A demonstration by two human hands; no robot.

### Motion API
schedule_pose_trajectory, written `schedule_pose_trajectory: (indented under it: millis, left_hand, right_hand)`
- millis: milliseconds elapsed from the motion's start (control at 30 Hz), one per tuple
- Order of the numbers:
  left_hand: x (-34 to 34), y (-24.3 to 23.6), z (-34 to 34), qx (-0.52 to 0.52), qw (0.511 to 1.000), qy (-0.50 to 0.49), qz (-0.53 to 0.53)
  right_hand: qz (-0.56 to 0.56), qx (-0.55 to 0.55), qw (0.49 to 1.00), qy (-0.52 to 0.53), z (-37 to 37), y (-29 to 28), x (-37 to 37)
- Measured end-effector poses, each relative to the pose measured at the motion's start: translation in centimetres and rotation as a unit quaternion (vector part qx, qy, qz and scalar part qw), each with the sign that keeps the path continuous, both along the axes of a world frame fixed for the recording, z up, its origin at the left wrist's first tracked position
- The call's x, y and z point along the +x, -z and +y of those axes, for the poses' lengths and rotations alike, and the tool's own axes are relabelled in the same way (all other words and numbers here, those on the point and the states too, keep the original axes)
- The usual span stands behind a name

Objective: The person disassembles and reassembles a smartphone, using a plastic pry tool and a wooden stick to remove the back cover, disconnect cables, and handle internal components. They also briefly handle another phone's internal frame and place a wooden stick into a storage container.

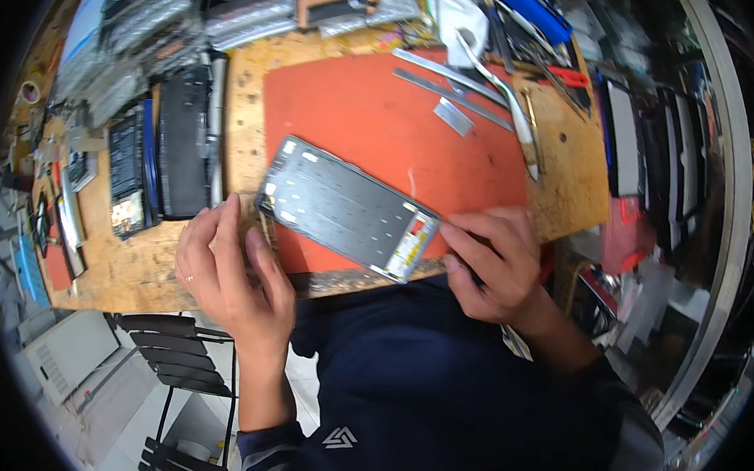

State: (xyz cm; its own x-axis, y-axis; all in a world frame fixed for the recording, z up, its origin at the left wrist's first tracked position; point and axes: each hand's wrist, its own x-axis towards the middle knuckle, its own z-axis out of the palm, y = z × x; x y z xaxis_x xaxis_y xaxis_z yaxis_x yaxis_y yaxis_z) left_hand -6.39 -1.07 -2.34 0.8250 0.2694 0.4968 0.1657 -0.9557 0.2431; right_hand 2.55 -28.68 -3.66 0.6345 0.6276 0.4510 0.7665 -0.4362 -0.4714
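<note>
A dark phone screen [346, 211] with small pale marks lies tilted over the orange mat [468, 179], its lower edge near the front of the bench. A white and yellow strip [411, 244] shows at its right end. At that right corner, the fingertips of my right hand [496, 259] are closed on the edge, thumb just below. My left hand [236, 273] is beside the screen's left end, fingers apart and slightly curled. It seems to hold nothing; a small gap shows between it and the screen.
Metal strips [454, 86] and a white-handled tool [506, 101] lie at the mat's far right. Phone parts [186, 143] stand left of the mat. Bubble-wrapped packs [250, 16] crowd the back. A black folding chair [179, 357] is below left, and a curved metal edge [736, 174] bounds the right.
</note>
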Motion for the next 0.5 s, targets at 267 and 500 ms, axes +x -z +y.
schedule_pose_trajectory:
  millis: [267,500]
  left_hand:
    - [-4.3,2.8,-5.6,-0.045,0.974,0.222,0.03]
    - [-4.3,2.9,-5.7,-0.058,0.95,0.304,0.027]
  right_hand:
    - [-0.031,-0.053,0.998,0.004,-0.1,0.6,-1.4]
    - [-0.023,-0.02,0.999,-0.035,0.4,-0.8,-2.3]
